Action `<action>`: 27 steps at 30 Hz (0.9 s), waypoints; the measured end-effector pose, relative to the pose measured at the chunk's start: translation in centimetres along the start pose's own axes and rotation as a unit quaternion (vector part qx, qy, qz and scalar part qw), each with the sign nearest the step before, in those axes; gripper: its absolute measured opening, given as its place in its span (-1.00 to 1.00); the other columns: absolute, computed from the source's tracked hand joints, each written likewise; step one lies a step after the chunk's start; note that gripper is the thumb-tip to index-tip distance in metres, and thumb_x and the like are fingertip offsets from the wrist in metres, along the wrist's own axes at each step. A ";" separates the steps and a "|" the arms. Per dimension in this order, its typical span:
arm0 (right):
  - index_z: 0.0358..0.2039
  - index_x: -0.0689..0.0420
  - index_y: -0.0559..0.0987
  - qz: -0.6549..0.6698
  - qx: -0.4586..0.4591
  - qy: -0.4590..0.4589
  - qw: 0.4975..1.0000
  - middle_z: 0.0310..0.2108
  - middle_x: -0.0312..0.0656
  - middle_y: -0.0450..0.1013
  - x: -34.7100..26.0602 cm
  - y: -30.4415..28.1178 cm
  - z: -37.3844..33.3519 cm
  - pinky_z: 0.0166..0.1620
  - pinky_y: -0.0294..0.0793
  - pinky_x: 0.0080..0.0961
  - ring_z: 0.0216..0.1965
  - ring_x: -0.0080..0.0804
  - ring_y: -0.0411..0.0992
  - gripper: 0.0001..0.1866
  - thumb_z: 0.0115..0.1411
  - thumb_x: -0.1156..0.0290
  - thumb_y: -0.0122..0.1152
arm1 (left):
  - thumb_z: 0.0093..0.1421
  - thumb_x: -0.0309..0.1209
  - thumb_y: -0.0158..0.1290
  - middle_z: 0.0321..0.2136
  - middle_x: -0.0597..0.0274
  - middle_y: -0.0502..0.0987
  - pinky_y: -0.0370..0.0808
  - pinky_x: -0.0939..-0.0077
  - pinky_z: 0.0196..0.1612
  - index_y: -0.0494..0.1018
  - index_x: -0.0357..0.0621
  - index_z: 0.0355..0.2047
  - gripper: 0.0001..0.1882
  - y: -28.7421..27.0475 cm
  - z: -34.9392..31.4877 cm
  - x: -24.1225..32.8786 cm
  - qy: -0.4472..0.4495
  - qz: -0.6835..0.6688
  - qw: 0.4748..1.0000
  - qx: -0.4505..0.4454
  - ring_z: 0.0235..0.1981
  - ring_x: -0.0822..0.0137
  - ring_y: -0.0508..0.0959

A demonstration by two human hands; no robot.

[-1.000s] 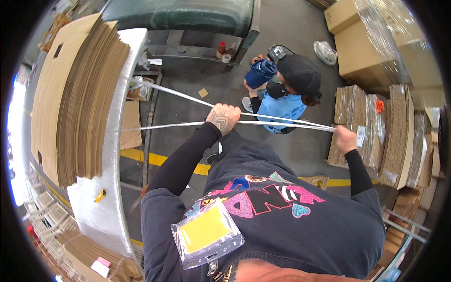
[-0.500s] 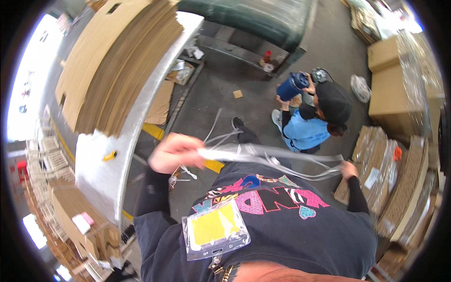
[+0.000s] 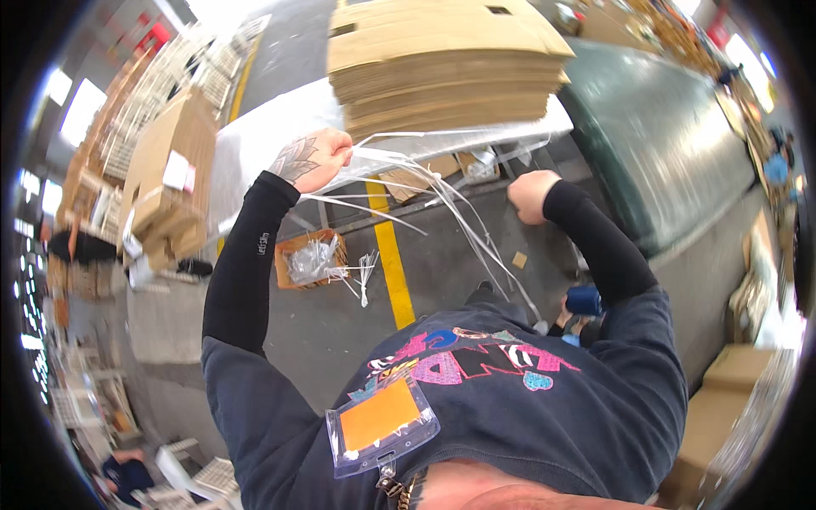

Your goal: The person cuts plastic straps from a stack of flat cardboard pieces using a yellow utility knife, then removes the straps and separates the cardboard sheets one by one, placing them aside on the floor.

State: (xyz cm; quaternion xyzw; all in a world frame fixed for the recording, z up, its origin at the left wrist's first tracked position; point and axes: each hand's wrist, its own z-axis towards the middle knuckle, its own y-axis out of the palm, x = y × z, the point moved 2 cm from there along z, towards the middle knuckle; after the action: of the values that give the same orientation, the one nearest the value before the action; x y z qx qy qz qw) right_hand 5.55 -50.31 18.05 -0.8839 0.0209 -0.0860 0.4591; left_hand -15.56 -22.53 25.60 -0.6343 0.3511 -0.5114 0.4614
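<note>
My left hand (image 3: 316, 161) is closed on a bundle of white plastic straps (image 3: 435, 176), at the near edge of a shiny, film-covered table (image 3: 270, 126). From the fist the strands fan out to the right and trail down toward my shirt, with a few short ends sticking out beside it. My right hand (image 3: 534, 196) is curled into a fist to the right of the straps, apart from the main bundle. Whatever its fingers may hold is hidden. Behind both hands a tall stack of flat cardboard (image 3: 450, 81) lies on the table.
On the floor below the table sits an open carton (image 3: 312, 259) of clear plastic, with white ties (image 3: 365, 276) beside it. A large dark green, film-wrapped block (image 3: 659, 140) stands right of the table. Beyond my right arm, a co-worker's hands hold a blue cylinder (image 3: 583, 300).
The view has swung left toward the table. Before, the straps stretched between both hands; now they hang from my left hand, and my right hand is raised apart from the bundle.
</note>
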 end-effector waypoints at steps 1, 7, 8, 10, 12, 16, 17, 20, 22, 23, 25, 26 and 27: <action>-0.39 0.23 0.68 0.009 0.143 -0.034 0.989 -0.36 0.05 0.60 0.4 -3.0 -0.5 -0.22 0.58 -0.19 -0.30 -0.06 0.60 -0.78 0.00 0.44 0.13 | 0.30 -0.29 -0.05 -0.43 0.06 0.55 0.44 0.25 -0.17 0.52 -0.21 -0.30 -0.75 0.8 -0.8 -1.3 0.000 -0.021 1.000 0.022 -0.30 0.15 0.57; 0.28 0.19 0.30 0.240 0.515 -0.317 0.760 -0.09 0.13 0.54 -5.4 -14.7 4.4 0.05 0.48 -0.23 -0.04 0.03 0.53 -0.29 0.19 0.22 0.34 | 0.33 -0.33 -0.08 -0.48 0.09 0.56 0.44 0.38 -0.26 0.51 -0.27 -0.32 -0.74 -0.3 -1.4 4.1 0.052 -0.107 0.990 0.079 -0.40 0.25 0.54; 0.31 0.19 0.24 0.274 0.433 -0.313 0.800 -0.07 0.15 0.53 -5.6 -14.9 5.9 0.10 0.45 -0.22 0.01 0.05 0.50 -0.27 0.21 0.23 0.32 | 0.34 -0.32 -0.08 -0.47 0.11 0.56 0.44 0.40 -0.27 0.51 -0.27 -0.31 -0.73 -0.6 -1.2 4.0 0.035 -0.136 0.985 0.105 -0.41 0.29 0.54; 0.05 0.25 0.43 0.338 0.347 -0.319 0.815 -0.20 -0.02 0.56 -3.5 -14.5 7.0 -0.14 0.56 -0.34 -0.26 -0.22 0.57 -0.57 0.29 0.26 0.25 | 0.36 -0.30 -0.07 -0.47 0.15 0.58 0.44 0.43 -0.28 0.53 -0.27 -0.28 -0.71 -1.2 -0.5 3.8 0.009 -0.195 0.969 0.153 -0.42 0.37 0.53; -0.10 0.26 0.50 0.433 0.214 -0.308 0.820 -0.30 -0.14 0.56 -1.2 -14.7 6.9 -0.30 0.58 -0.47 -0.41 -0.45 0.55 -0.69 0.34 0.26 0.21 | 0.39 -0.29 -0.04 -0.48 0.27 0.57 0.43 0.51 -0.29 0.54 -0.27 -0.27 -0.71 -1.7 -0.9 2.7 -0.012 -0.164 0.972 0.169 -0.43 0.50 0.48; -0.24 0.14 0.54 0.462 0.256 -0.428 0.733 -0.58 -0.54 0.25 3.2 -15.7 5.6 -0.57 0.12 -0.77 -0.60 -0.84 0.14 -0.72 0.41 0.17 0.11 | 0.41 -0.30 0.00 -0.50 0.40 0.52 0.40 0.54 -0.30 0.54 -0.24 -0.31 -0.74 1.2 1.6 2.7 -0.002 -0.269 0.928 0.258 -0.42 0.55 0.43; -0.22 0.16 0.56 0.485 0.224 -0.414 0.737 -0.50 -0.50 0.36 4.9 -15.7 5.8 -0.47 0.23 -0.76 -0.53 -0.82 0.21 -0.68 0.39 0.12 0.13 | 0.41 -0.31 0.00 -0.50 0.42 0.52 0.40 0.54 -0.30 0.54 -0.23 -0.32 -0.74 2.3 2.8 3.3 -0.009 -0.283 0.924 0.257 -0.42 0.55 0.42; -0.21 0.18 0.59 0.492 0.302 -0.405 0.709 -0.41 -0.43 0.46 7.6 -16.3 5.9 -0.25 0.42 -0.66 -0.35 -0.72 0.36 -0.66 0.41 0.12 0.11 | 0.44 -0.27 -0.03 -0.57 0.47 0.39 0.32 0.63 -0.37 0.51 -0.22 -0.32 -0.71 5.1 5.9 5.5 -0.024 -0.364 0.892 0.268 -0.47 0.61 0.33; -0.22 0.20 0.58 0.441 0.453 -0.416 0.654 -0.39 -0.38 0.48 8.8 -16.2 7.0 -0.22 0.46 -0.62 -0.33 -0.69 0.42 -0.66 0.44 0.15 0.06 | 0.45 -0.24 -0.06 -0.61 0.49 0.30 0.26 0.67 -0.41 0.50 -0.22 -0.31 -0.69 7.4 8.4 6.6 -0.038 -0.461 0.846 0.263 -0.49 0.64 0.27; -0.23 0.20 0.58 0.473 0.452 -0.445 0.611 -0.38 -0.37 0.49 8.1 -16.3 7.3 -0.22 0.47 -0.59 -0.32 -0.66 0.44 -0.65 0.44 0.16 0.05 | 0.45 -0.13 -0.06 -0.60 0.53 0.23 0.18 0.70 -0.46 0.43 -0.19 -0.16 -0.66 8.4 9.3 6.9 -0.024 -0.498 0.818 0.285 -0.53 0.66 0.20; -0.25 0.21 0.58 0.533 0.454 -0.481 0.527 -0.37 -0.35 0.51 7.6 -16.3 7.5 -0.22 0.50 -0.53 -0.30 -0.61 0.48 -0.65 0.45 0.16 0.02 | 0.41 -0.02 -0.03 -0.53 0.48 0.26 0.24 0.66 -0.40 0.35 -0.20 -0.01 -0.54 10.0 12.3 9.7 -0.008 -0.505 0.785 0.358 -0.49 0.61 0.24; -0.25 0.17 0.50 0.601 0.398 -0.476 0.503 -0.38 -0.27 0.52 7.6 -16.5 7.5 -0.26 0.55 -0.53 -0.33 -0.52 0.52 -0.67 0.46 0.16 -0.04 | 0.39 0.03 -0.01 -0.49 0.46 0.28 0.28 0.64 -0.37 0.30 -0.20 0.07 -0.46 10.2 12.9 10.4 0.000 -0.501 0.768 0.398 -0.47 0.59 0.26; -0.24 0.13 0.42 0.665 0.338 -0.468 0.474 -0.39 -0.19 0.53 7.6 -16.7 7.4 -0.30 0.59 -0.52 -0.36 -0.42 0.57 -0.70 0.48 0.15 -0.10 | 0.30 0.13 0.05 -0.31 0.34 0.34 0.32 0.54 -0.17 0.18 -0.24 0.17 -0.27 10.5 13.7 10.0 -0.001 -0.442 0.792 0.421 -0.29 0.49 0.33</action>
State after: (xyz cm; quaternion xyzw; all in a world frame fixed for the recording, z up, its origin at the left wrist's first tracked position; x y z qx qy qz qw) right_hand 13.62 -35.55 28.49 -0.2904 0.3534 0.6709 0.5836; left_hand 0.31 -32.03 18.25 -0.4642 -0.2176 -0.7560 0.4071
